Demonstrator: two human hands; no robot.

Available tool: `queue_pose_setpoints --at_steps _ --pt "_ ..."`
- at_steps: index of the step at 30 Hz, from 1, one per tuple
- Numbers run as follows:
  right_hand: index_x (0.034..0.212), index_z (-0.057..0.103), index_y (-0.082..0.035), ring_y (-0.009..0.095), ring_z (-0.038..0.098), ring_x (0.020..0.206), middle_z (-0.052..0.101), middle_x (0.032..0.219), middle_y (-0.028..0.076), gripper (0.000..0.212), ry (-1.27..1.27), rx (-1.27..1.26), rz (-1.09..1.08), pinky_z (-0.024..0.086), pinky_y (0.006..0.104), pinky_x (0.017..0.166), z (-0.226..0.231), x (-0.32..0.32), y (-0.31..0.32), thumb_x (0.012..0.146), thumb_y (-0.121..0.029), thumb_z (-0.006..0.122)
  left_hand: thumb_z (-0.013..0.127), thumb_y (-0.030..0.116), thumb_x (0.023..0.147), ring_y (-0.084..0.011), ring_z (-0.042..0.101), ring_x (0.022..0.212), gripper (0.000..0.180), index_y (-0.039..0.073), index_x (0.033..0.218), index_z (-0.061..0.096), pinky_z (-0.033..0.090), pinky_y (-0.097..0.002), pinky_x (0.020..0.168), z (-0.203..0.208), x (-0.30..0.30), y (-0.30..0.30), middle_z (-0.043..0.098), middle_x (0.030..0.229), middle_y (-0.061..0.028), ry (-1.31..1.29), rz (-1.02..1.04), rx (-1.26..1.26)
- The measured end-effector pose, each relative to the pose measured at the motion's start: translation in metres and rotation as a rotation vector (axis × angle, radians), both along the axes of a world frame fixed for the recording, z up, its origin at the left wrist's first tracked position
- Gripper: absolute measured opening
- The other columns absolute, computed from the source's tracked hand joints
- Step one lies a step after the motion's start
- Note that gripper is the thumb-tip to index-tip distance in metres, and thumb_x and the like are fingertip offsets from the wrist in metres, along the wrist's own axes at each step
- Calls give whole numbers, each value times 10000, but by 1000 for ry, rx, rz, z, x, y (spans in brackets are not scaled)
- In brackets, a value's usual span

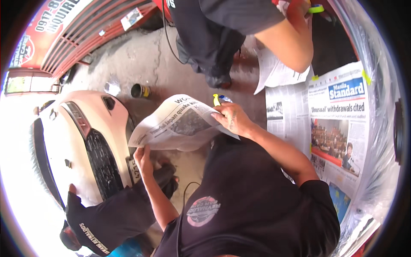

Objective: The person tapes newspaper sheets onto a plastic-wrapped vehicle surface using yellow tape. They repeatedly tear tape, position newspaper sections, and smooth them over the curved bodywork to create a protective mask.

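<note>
Newspaper sheet point(177, 125) held raised above the floor — the left hand point(144, 160) pinching its near edge, the right hand point(234, 121) gripping its right end. Left of the sheet stands a pale car point(96, 107), with a crouching person point(122, 212) at the sheet's lower left. Beyond the sheet: stained concrete floor point(124, 60), a small bucket point(138, 91) and, farther left, a red slatted gate point(83, 45). Right of the sheet: a surface covered with newspaper pages point(287, 130) — clear plastic sheeting point(383, 85) farther right.
</note>
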State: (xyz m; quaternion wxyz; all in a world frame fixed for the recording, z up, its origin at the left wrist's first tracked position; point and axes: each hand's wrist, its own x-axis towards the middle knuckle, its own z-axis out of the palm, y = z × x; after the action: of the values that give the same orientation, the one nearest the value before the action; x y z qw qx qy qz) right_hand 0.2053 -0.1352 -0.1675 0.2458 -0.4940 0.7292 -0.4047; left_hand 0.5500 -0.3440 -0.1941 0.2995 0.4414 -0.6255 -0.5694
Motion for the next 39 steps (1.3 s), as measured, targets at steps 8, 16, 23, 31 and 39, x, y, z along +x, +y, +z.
queue_pose_setpoints --at_steps 8,16,23,31,39 --pt "1027 689 -20 371 647 804 664 845 193 190 24 -208 15 493 436 710 -71 -35 -59 909 -168 689 694 68 918 -88 568 769 151 -46 1003 745 450 -267 701 84 -22 -13 692 825 -6 -116 190 -189" --pt "1207 698 -13 251 709 852 743 985 151 349 -275 10 323 542 367 802 -50 -30 -102 925 -218 685 701 103 878 -77 313 583 370 -10 623 457 224 -349 517 83 -44 -104 382 565 34 -272 439 -372" --pt "1192 709 -10 341 699 1055 720 1126 225 351 -447 219 434 525 409 917 -19 -49 -229 948 -254 647 706 154 956 -87 556 650 182 -17 901 738 437 -260 595 36 -137 -271 658 731 -9 -11 424 -242" --pt "1304 614 33 211 684 914 708 1114 169 382 -506 -228 -242 528 340 814 2 -37 -436 960 -129 656 749 151 894 -106 431 568 232 -37 790 661 369 -307 522 50 -273 -406 514 587 -44 -355 4 -483" --pt "1343 556 2 234 657 958 677 1130 170 439 -362 -428 -530 521 349 807 -4 -83 -570 941 -110 690 722 168 929 -143 460 558 258 -39 789 657 403 -337 538 59 -359 -505 589 616 -123 -316 -294 -472"
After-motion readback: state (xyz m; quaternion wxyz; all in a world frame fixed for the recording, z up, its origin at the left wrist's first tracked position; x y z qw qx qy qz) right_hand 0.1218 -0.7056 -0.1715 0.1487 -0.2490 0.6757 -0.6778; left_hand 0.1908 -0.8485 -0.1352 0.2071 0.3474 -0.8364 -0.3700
